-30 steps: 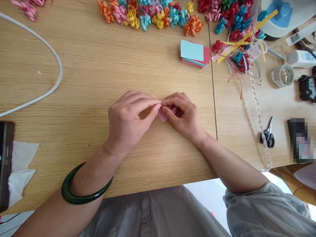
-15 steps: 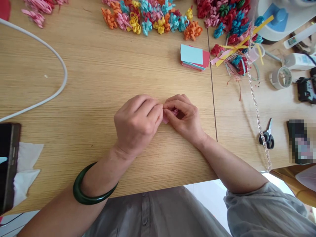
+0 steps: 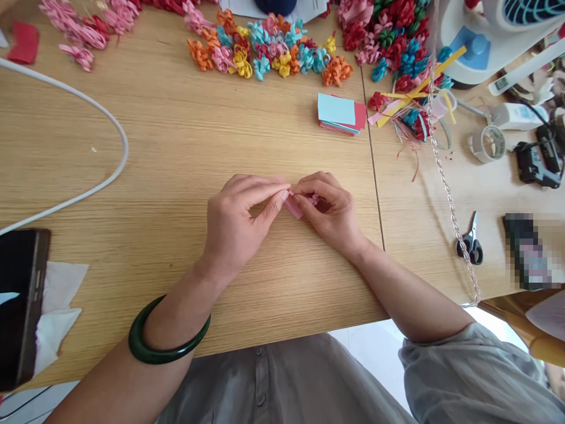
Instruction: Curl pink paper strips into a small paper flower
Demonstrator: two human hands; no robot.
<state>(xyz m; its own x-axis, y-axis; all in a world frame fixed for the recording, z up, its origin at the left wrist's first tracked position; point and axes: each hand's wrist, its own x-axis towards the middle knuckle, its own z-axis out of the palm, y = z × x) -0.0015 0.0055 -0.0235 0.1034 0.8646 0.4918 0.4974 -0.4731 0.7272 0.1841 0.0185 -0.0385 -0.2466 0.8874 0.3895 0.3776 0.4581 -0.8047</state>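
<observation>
The person's 2 hands are meeting over the middle of the wooden table [image 3: 176, 176]. The left hand [image 3: 238, 224] is pinching one end of a small pink paper piece [image 3: 293, 206] between thumb and forefinger, with its other fingers bent loosely. The right hand [image 3: 332, 213] is curling narrowly around the other end, its fingertips gripping the paper; part of the piece is hiding under those fingers. The paper is sitting just above the tabletop, between both hands. A dark green bangle [image 3: 168, 344] is circling the left wrist. Farther back, a stack of coloured paper cards [image 3: 339, 113] is lying near a row of curled paper flowers [image 3: 269, 50]. Scissors [image 3: 470, 242] are resting well apart, to the right.
</observation>
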